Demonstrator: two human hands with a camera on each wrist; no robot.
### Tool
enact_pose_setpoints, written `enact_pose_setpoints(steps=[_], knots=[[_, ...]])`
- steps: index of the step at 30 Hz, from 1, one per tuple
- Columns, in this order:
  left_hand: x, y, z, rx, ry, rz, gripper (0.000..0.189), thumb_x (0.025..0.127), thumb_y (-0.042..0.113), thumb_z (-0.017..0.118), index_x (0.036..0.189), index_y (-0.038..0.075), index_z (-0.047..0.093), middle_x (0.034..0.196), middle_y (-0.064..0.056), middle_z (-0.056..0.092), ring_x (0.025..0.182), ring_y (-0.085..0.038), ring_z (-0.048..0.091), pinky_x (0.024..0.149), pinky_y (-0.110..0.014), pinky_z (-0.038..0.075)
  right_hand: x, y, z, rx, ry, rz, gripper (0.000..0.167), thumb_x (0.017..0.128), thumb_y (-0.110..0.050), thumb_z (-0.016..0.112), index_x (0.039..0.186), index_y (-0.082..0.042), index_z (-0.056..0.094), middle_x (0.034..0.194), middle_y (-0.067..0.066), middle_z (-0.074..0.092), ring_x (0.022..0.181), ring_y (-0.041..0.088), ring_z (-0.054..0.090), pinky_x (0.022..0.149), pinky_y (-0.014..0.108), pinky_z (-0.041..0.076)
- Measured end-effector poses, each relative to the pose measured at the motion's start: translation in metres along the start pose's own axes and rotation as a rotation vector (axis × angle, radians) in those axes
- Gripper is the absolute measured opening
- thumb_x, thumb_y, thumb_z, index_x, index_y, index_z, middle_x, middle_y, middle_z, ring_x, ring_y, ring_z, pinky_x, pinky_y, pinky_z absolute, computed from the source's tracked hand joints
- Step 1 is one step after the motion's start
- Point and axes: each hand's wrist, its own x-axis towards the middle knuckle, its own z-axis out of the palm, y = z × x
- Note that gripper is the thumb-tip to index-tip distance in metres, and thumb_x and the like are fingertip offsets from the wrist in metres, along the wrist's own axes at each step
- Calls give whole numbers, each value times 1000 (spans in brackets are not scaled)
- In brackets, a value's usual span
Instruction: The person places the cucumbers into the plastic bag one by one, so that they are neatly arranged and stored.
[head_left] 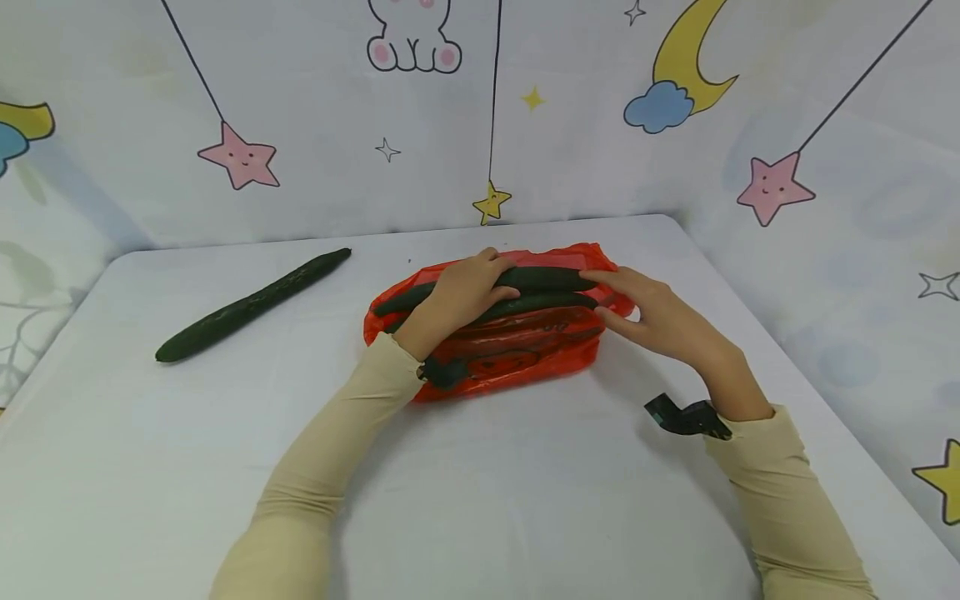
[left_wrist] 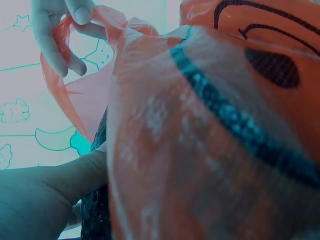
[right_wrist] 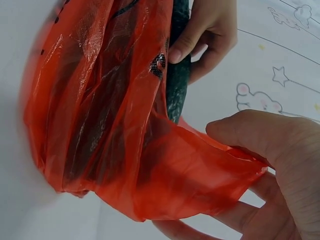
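A red plastic bag (head_left: pixel 510 382) lies on the table with dark green cucumbers in and at its opening. My left hand (head_left: pixel 463 290) grips the upper cucumber (head_left: pixel 547 278), thumb on the near side; the right wrist view also shows this cucumber (right_wrist: pixel 177 92) beside the bag's wall. Just below it lies another cucumber (head_left: pixel 543 303). At the bag's right end, my right hand (head_left: pixel 660 315) holds the rim, which in the right wrist view passes between thumb and fingers (right_wrist: pixel 250 127). More dark shapes show through the film, their number unclear.
One loose cucumber (head_left: pixel 251 308) lies slantwise on the white table (head_left: pixel 510 500), left of the bag. Behind the table hangs a white cloth (head_left: pixel 315 100) printed with stars, moons and clouds. Each wrist carries a small dark strap device (head_left: pixel 686 417).
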Motion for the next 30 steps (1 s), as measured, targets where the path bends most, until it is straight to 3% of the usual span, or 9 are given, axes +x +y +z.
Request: enact_pose_setpoints(steps=[12,23,30], knots=[[4,5,5,8,-17,4,52,96,39,58,139,10,54,124,-10,60,104,-21,64,85,-36,55,-1,0,-2,-10,10,-4,55,92,-2,64,143,-5,45,140,21,50,128,40,46,95,61,45],[4,-3,15,-35,-52,-23,50,101,40,51,141,11,49,137,-7,57,125,-21,55,98,-39,49,-2,2,2,-5,57,-61,54,90,2,65,140,-4,49,135,21,54,117,38,53,88,54,50],[4,-6,17,-26,-74,-23,46,103,36,47,141,11,49,133,-7,59,122,-20,57,97,-39,49,-1,2,0,-19,54,-60,54,90,2,65,141,-4,48,135,22,53,121,40,51,93,58,47]])
